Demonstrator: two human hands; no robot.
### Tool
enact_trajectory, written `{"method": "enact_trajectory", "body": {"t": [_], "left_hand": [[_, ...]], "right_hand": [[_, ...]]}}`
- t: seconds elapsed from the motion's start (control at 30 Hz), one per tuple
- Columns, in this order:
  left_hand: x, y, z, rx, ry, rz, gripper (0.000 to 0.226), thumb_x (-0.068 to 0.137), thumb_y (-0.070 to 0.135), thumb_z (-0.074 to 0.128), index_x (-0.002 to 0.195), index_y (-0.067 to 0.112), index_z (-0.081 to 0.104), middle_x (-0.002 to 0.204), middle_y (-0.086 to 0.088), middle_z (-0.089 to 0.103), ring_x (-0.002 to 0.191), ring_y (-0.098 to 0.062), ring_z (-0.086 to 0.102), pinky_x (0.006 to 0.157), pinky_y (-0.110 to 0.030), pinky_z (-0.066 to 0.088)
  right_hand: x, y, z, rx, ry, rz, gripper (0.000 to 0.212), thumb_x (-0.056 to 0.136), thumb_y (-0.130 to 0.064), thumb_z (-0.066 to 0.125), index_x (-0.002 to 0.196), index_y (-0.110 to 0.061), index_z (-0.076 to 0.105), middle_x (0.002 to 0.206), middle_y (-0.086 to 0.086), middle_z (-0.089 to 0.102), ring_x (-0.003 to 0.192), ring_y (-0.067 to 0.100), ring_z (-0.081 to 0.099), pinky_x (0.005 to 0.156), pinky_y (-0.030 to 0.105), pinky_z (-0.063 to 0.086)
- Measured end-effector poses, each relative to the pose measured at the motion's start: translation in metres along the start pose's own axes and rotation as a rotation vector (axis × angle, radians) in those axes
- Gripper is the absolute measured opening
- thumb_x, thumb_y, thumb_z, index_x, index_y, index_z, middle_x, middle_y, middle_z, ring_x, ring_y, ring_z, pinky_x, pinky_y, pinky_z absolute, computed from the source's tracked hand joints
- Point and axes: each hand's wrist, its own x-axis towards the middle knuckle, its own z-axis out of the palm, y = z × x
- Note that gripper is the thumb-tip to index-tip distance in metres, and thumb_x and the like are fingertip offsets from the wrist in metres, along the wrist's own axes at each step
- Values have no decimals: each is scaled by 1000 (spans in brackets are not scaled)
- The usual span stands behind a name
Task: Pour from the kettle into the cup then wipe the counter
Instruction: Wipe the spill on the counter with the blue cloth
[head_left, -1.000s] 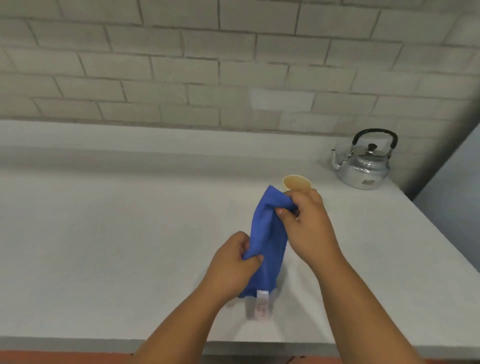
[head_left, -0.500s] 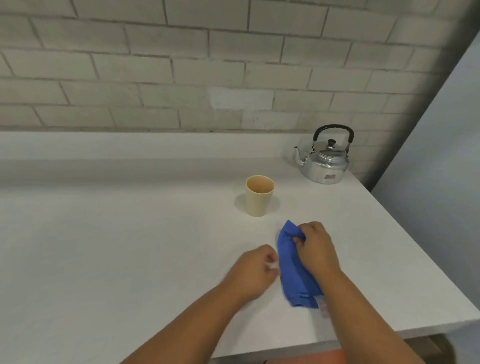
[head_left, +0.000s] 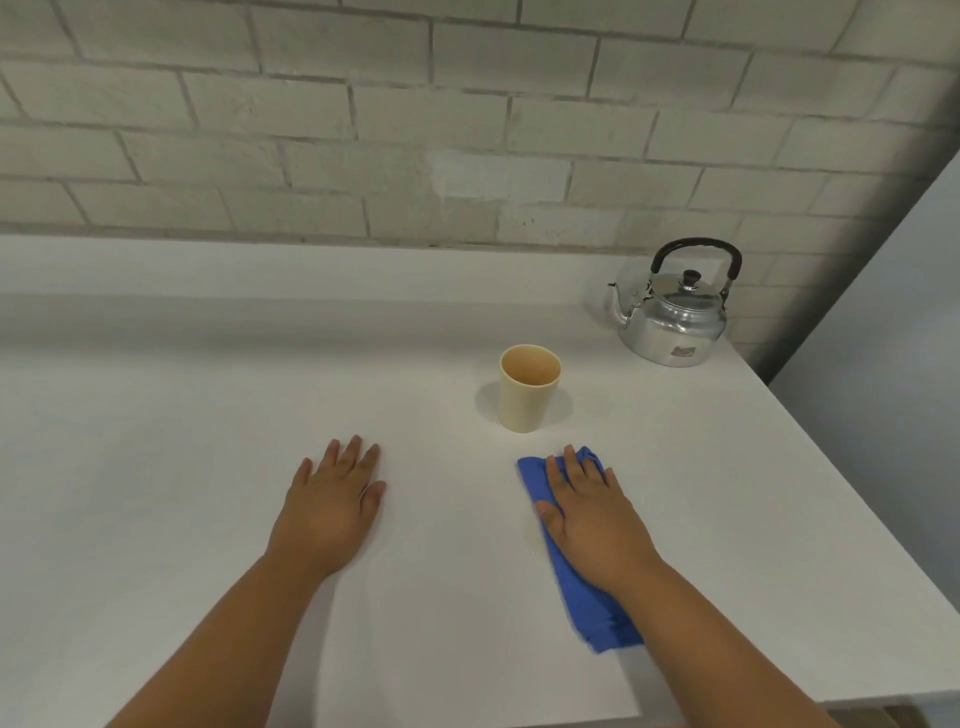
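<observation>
A folded blue cloth (head_left: 584, 597) lies on the white counter (head_left: 208, 467), with my right hand (head_left: 589, 514) pressed flat on top of it, fingers spread. My left hand (head_left: 332, 499) rests palm down on the bare counter to the left, holding nothing. A cream cup (head_left: 529, 387) stands upright just beyond the cloth. The shiny metal kettle (head_left: 672, 312) with a black handle sits at the back right corner, spout pointing left.
A grey brick wall (head_left: 363, 130) rises behind a low white ledge at the back. The counter's right edge (head_left: 841, 493) runs diagonally beside a pale wall, and its front edge lies close under my forearms.
Both hands held the cloth up in the air; it came down onto the counter. My left hand let go and moved left, and my right hand flattened on the cloth.
</observation>
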Motion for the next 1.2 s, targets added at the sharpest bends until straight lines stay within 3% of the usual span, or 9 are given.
{"method": "enact_trajectory", "body": {"t": [0.2, 0.4, 0.53, 0.73, 0.87, 1.07, 1.2], "left_hand": [[0, 0, 0, 14, -6, -7, 54, 97, 42, 16, 147, 25, 10, 159, 2, 7, 146, -18, 1, 119, -40, 2], [-2, -1, -1, 0, 2, -6, 54, 97, 42, 16, 147, 24, 12, 159, 3, 8, 146, -17, 2, 119, -39, 2], [-3, 0, 0, -7, 5, -6, 53, 97, 41, 16, 147, 24, 12, 159, 2, 8, 146, -18, 3, 119, -39, 2], [-3, 0, -1, -3, 15, -2, 53, 97, 41, 17, 147, 23, 13, 159, 1, 9, 146, -18, 4, 119, -39, 3], [-3, 0, 0, 6, 11, -3, 53, 97, 41, 16, 147, 23, 11, 159, 2, 8, 146, -18, 3, 118, -38, 2], [-4, -1, 0, 7, 9, 0, 53, 97, 40, 16, 147, 23, 12, 159, 2, 8, 146, -18, 3, 119, -38, 3], [-3, -1, 0, 18, 5, -7, 53, 97, 40, 16, 148, 23, 10, 159, 2, 8, 146, -18, 4, 118, -37, 3]], "right_hand": [[29, -16, -11, 11, 6, 104, 51, 100, -29, 17, 148, -12, 9, 159, 10, 8, 145, 26, 6, 117, 40, 5], [6, -33, 7, 65, 50, -100, 50, 99, -25, 23, 147, -14, 16, 158, 3, 13, 145, 20, 9, 117, 32, 1], [9, -13, -5, 88, 27, 44, 49, 100, -23, 21, 147, -14, 15, 159, 4, 11, 146, 19, 7, 117, 33, 0], [11, -63, -10, 585, 73, 36, 44, 101, -27, 25, 143, -16, 30, 154, 2, 28, 144, 23, 15, 114, 28, 10], [-7, -68, 8, 222, 44, -226, 48, 100, -30, 18, 147, -17, 18, 157, 0, 17, 145, 16, 11, 114, 25, -4], [5, -74, 0, 29, 36, -61, 54, 99, -38, 16, 148, -16, 10, 159, 2, 8, 145, 22, 7, 116, 45, -2], [-17, -81, 13, -17, -6, -240, 57, 96, -46, 10, 148, -25, 5, 159, -2, 3, 146, 18, 2, 109, 44, -16]]}}
